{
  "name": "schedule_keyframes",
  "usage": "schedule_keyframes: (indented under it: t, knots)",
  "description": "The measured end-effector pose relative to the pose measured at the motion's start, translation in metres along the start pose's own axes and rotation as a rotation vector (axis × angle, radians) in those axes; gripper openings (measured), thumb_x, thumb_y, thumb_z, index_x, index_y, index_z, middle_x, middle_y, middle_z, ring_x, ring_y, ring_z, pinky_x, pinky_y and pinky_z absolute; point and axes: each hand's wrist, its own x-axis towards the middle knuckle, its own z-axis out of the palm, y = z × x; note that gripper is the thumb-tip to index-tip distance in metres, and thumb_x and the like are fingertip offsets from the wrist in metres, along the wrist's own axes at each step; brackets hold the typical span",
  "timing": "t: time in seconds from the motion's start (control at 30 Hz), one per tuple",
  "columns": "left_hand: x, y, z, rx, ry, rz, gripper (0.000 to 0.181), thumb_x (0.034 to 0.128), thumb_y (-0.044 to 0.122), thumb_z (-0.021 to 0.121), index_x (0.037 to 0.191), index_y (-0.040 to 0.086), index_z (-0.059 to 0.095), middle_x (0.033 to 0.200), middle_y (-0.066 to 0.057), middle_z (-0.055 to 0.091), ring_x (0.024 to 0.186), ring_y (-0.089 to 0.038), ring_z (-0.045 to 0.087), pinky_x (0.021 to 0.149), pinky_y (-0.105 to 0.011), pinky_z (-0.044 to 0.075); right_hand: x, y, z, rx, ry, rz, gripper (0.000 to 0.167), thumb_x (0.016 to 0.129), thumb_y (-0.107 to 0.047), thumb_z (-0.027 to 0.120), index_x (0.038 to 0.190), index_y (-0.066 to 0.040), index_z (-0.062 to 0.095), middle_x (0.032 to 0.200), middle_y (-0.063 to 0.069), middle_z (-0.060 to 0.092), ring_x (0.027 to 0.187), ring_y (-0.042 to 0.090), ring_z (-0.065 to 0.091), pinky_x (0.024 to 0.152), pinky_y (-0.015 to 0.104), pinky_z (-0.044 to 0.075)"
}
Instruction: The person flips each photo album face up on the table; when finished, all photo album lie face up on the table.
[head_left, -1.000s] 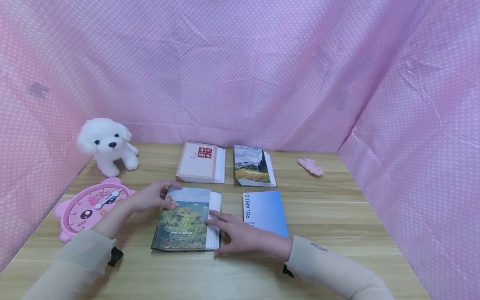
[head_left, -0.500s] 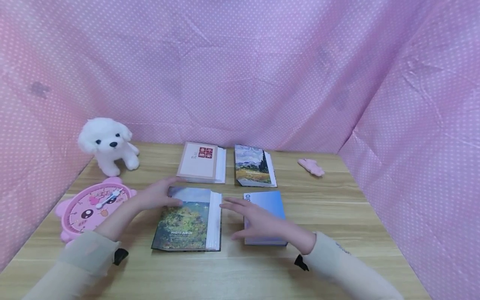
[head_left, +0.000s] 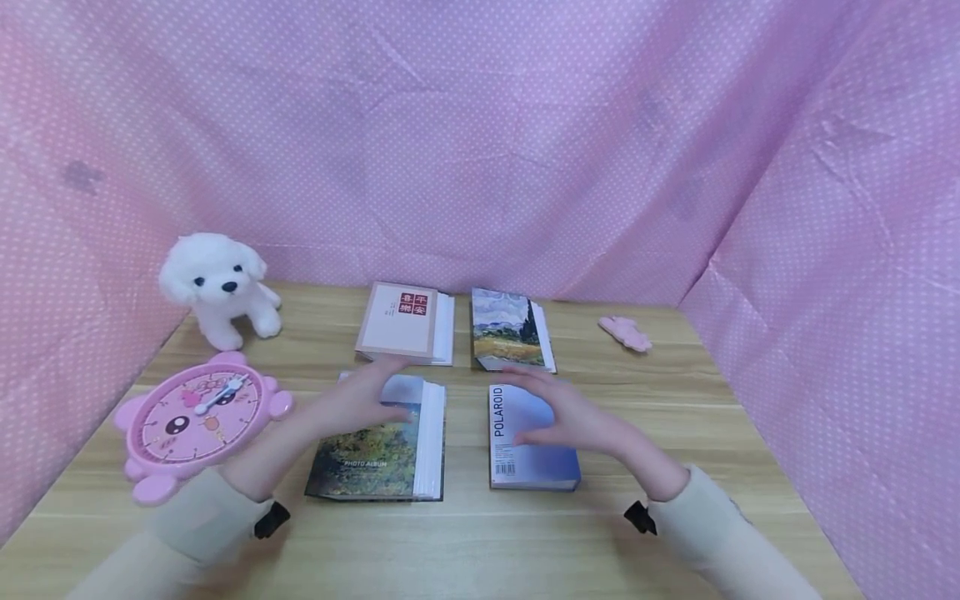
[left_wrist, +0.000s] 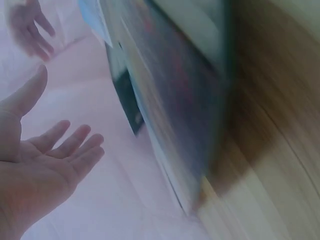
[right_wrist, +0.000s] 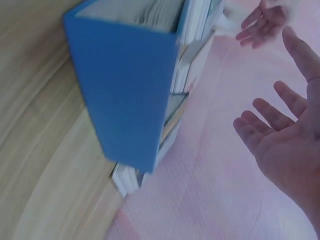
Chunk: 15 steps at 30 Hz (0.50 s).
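Note:
My left hand hovers over the upper part of a green-and-blue photo album, holding nothing. My right hand is above a blue album marked POLAROID, also with nothing in it. Both wrist views show relaxed, spread fingers apart from the albums. Behind the two near albums lie a cream album with a red stamp and a painted-landscape photo album. Together they form two rows on the table. The hands cover parts of the near albums' covers in the head view.
A pink animal-shaped toy clock lies left of the albums, close to the left forearm. Behind it stands a white plush dog. A small pink flat piece lies at the back right. Pink dotted cloth encloses the wooden table.
From the green-and-blue album's right edge, my right hand has moved right, over the blue album. My left hand has let go of that album's left edge and moved right above it.

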Motion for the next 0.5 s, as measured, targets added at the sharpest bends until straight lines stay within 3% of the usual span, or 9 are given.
schedule_keyframes:
  t: [0.13,0.3,0.5]
  knots:
    - [0.003,0.021,0.009,0.004,-0.050,-0.006,0.082,0.0782,0.034,0.076,0.144,0.007,0.035,0.146,-0.016,0.039,0.132,-0.035,0.039,0.108,-0.051,0.034,-0.010,0.009,-0.007,-0.029,0.014,0.033,0.076,0.076,-0.028,0.079,0.142,-0.025,0.041,0.152,0.001,0.033,0.139,0.026,0.030,0.109,0.051,0.032]
    - [0.010,0.042,0.018,0.004,-0.088,0.032,0.084,0.0771,0.033,0.078,0.145,0.008,0.035,0.147,-0.014,0.038,0.135,-0.031,0.036,0.110,-0.048,0.032,-0.023,0.024,-0.013,-0.022,0.017,0.058,0.076,0.076,-0.028,0.079,0.142,-0.027,0.041,0.153,0.002,0.031,0.140,0.027,0.029,0.109,0.053,0.032]
    - [0.022,0.056,0.034,0.040,-0.120,0.091,0.091,0.0748,0.034,0.078,0.148,0.010,0.030,0.151,-0.013,0.032,0.137,-0.030,0.032,0.112,-0.047,0.029,-0.039,0.043,-0.017,0.013,0.020,0.091,0.081,0.073,-0.027,0.082,0.143,-0.024,0.041,0.153,0.008,0.030,0.139,0.031,0.029,0.108,0.055,0.032]
